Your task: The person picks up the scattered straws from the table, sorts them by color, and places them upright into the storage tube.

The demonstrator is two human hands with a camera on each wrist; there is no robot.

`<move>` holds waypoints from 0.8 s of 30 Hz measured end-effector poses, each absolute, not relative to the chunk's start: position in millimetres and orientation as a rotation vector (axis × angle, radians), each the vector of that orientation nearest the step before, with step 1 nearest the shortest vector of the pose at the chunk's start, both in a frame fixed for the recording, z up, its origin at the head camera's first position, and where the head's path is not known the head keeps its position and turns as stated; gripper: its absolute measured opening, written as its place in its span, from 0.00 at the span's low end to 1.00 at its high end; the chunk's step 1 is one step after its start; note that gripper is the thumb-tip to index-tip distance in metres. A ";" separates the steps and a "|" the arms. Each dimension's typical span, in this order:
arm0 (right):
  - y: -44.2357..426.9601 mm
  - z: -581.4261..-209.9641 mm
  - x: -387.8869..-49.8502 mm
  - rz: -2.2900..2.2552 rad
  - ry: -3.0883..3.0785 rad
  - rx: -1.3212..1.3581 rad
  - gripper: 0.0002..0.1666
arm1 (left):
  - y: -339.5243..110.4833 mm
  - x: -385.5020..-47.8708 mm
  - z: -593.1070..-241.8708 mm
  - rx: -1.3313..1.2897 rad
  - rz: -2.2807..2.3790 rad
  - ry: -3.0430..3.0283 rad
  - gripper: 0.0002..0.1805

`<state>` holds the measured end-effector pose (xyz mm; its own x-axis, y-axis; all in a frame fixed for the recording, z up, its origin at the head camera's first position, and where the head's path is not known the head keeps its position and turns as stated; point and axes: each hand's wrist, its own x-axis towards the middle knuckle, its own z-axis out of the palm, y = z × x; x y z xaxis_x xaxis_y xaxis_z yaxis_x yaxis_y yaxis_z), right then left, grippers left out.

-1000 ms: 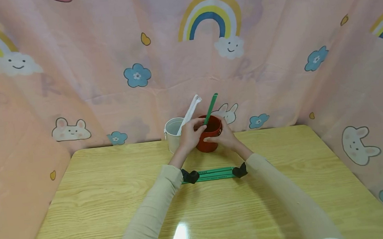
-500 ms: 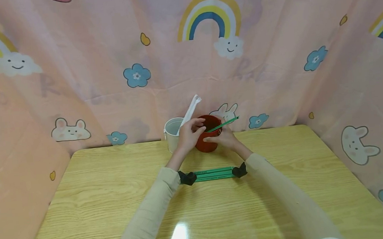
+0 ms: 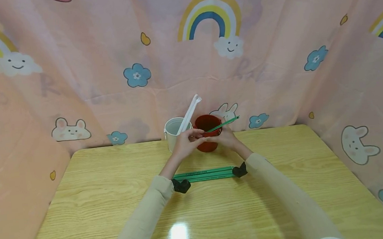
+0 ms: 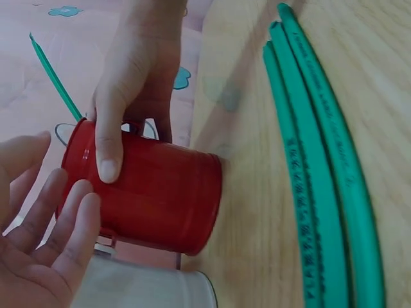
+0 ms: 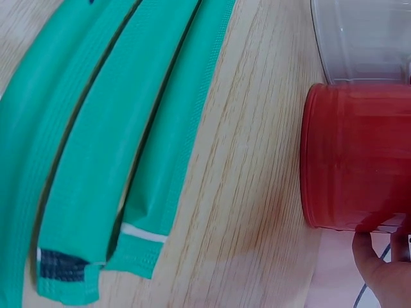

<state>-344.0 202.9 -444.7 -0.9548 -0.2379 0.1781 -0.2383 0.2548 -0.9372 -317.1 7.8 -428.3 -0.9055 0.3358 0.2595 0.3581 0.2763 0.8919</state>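
My right hand (image 3: 228,136) holds a small red bucket (image 4: 154,192) by its side, thumb across the wall and fingers behind. A green wrapped straw (image 3: 224,123) stands in the bucket, leaning to the right over the rim. My left hand (image 4: 48,247) is beside the bucket's left side, fingers loosely bent and apart, with nothing in them. To the left stands a white bucket (image 3: 172,141) with white wrapped straws (image 3: 190,112) sticking up out of it. Three green wrapped straws (image 3: 210,174) lie side by side on the table, nearer than the buckets.
The wooden table (image 3: 116,203) ends at a pink patterned curtain (image 3: 103,66) just behind the buckets. Black wrist camera mounts (image 3: 182,186) on both sleeves hang over the ends of the lying straws.
The green straw, upright beside my left fingers before, tipped rightward and now leans on the red bucket's rim. My left hand let it go and moved down and left. The right hand stayed.
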 end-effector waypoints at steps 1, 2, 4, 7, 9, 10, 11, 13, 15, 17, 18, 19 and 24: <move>202.8 -443.9 -343.1 1.856 -2.483 0.485 0.51 | 6.8 -316.0 -429.5 -0.691 -1.758 -2.509 0.15; 202.9 -444.1 -343.0 1.852 -2.477 0.493 0.51 | 5.8 -314.8 -430.5 -0.708 -1.761 -2.525 0.15; 203.8 -449.4 -345.9 1.818 -2.477 0.495 0.51 | 3.8 -312.9 -433.0 -0.749 -1.734 -2.571 0.16; 205.6 -459.2 -351.1 1.772 -2.486 0.483 0.51 | 1.1 -311.6 -438.0 -0.826 -1.663 -2.641 0.17; 206.7 -464.6 -354.3 1.748 -2.491 0.471 0.52 | -0.5 -311.9 -442.4 -0.878 -1.613 -2.685 0.18; 206.9 -465.8 -355.1 1.750 -2.492 0.464 0.52 | -1.1 -312.1 -444.4 -0.905 -1.600 -2.701 0.19; 207.0 -466.5 -355.6 1.754 -2.494 0.456 0.52 | -1.7 -312.1 -446.3 -0.928 -1.596 -2.716 0.19; 207.2 -466.5 -356.1 1.763 -2.499 0.435 0.52 | -2.8 -312.0 -449.9 -0.960 -1.600 -2.748 0.20; 206.9 -464.8 -355.2 1.783 -2.505 0.421 0.52 | -3.9 -311.0 -452.2 -0.979 -1.617 -2.777 0.21; 205.7 -459.2 -351.7 1.797 -2.512 0.419 0.52 | -5.4 -309.5 -453.7 -0.988 -1.627 -2.801 0.21; 204.6 -454.9 -348.6 1.799 -2.516 0.423 0.52 | -6.1 -308.6 -454.3 -0.990 -1.625 -2.817 0.21; 203.5 -450.5 -345.5 1.800 -2.520 0.425 0.52 | -7.0 -307.9 -455.0 -0.996 -1.622 -2.829 0.21; 197.9 -433.0 -331.6 1.780 -2.536 0.440 0.51 | -10.0 -306.2 -462.6 -1.033 -1.622 -2.880 0.23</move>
